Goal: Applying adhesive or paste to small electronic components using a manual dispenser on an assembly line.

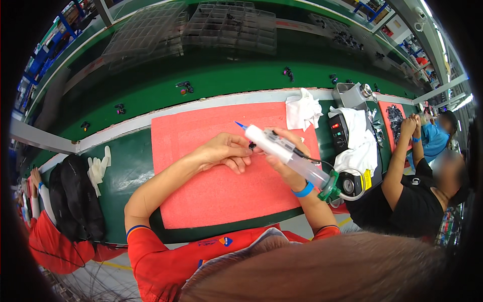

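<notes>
My right hand (286,166) is closed around a glue dispensing syringe (269,143) with a white front part, a clear barrel and a thin blue tip slanting up to the left. A green cap with a hose is at its rear end. Close by on the left, my left hand (226,152) pinches a small black part (252,145) with a hint of purple. Right-hand fingers are near that part too; whether they touch it is hard to see. Both hands are above a pink foam mat (201,201).
Beyond the mat, a green conveyor belt (151,90) carries small black parts. White cloths (303,110), a black dispenser controller (338,133) and a metal container (348,95) stand to the right. White gloves (96,171) and a black bag (75,196) lie left. Co-workers sit on both sides.
</notes>
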{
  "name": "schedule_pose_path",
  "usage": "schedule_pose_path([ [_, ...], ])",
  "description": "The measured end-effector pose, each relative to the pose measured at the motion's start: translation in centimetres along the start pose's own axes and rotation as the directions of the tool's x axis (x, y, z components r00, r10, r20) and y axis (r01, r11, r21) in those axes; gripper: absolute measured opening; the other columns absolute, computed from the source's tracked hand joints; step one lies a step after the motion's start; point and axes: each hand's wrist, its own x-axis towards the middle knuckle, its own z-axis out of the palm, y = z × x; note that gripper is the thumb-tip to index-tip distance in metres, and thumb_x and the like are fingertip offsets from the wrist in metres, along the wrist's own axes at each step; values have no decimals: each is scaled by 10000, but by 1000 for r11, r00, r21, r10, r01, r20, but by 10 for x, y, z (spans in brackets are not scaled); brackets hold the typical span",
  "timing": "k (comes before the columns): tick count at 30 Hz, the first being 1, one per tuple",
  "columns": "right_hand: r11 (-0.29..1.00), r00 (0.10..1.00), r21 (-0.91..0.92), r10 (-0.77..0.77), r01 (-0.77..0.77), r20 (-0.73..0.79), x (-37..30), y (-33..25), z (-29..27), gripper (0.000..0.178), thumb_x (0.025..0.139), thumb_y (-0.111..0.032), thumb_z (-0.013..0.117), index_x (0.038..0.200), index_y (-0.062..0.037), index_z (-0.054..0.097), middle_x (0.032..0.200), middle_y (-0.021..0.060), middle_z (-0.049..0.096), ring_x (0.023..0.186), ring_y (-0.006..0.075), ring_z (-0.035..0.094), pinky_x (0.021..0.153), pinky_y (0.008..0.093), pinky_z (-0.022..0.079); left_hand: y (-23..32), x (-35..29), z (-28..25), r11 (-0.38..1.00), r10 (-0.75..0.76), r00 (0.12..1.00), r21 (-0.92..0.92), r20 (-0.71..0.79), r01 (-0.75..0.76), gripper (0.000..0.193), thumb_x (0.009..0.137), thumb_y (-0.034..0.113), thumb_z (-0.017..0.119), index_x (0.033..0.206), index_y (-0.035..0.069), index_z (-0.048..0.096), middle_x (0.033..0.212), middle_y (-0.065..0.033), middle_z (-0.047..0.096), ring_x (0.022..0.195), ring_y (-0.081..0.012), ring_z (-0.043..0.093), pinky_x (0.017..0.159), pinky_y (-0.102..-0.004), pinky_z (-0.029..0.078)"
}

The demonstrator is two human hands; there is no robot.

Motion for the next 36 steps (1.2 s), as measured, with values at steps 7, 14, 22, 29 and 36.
schedule_pose_path([
  [7, 927, 955, -239, -262, 288, 135, 10, 5, 5, 623, 840, -142, 855, 1380, -34, 565, 1369, 216, 611, 1252, 339, 632, 1032, 426, 541, -4, -1, 9, 998, 27, 999, 61, 44, -30, 279, 982, 102, 670, 1173, -93, 610, 891, -176, 724, 715, -215, 747, 628, -301, 647],
  [14, 974, 992, -210, 102, -84, 73, 7, -3, 8, 599, 855, -88, 829, 1389, -28, 566, 1372, 164, 626, 1190, 241, 666, 981, 367, 563, -3, -1, 9, 985, 88, 996, 147, 14, -89, 231, 997, 98, 652, 1131, -87, 623, 880, -163, 722, 706, -214, 741, 615, -306, 631],
  [22, 942, 989, -304, 149, -141, 1, 10, -7, 8, 569, 873, -101, 813, 1378, -21, 566, 1322, 152, 650, 1109, 217, 693, 940, 343, 567, -4, 2, 0, 992, 88, 996, 98, -21, -85, 240, 1011, 138, 660, 1159, -46, 615, 889, -130, 727, 702, -183, 739, 602, -279, 602],
  [29, 969, 971, -162, 160, -189, -176, 3, 4, 0, 544, 902, -99, 794, 1381, -17, 551, 1273, 158, 677, 1051, 223, 712, 902, 347, 578, -4, 8, -14, 986, 161, 975, 76, -156, -151, 274, 1003, 96, 652, 1217, -71, 609, 952, -154, 735, 745, -194, 750, 640, -272, 613],
  [36, 995, 987, -95, -39, 25, -156, -6, 4, -8, 468, 877, -116, 815, 1271, 25, 604, 1096, 165, 741, 934, 207, 743, 814, 336, 608, -7, 14, -15, 985, 169, 962, 80, -214, -155, 258, 997, 51, 637, 1217, -79, 602, 997, -171, 742, 783, -205, 757, 696, -292, 641],
])
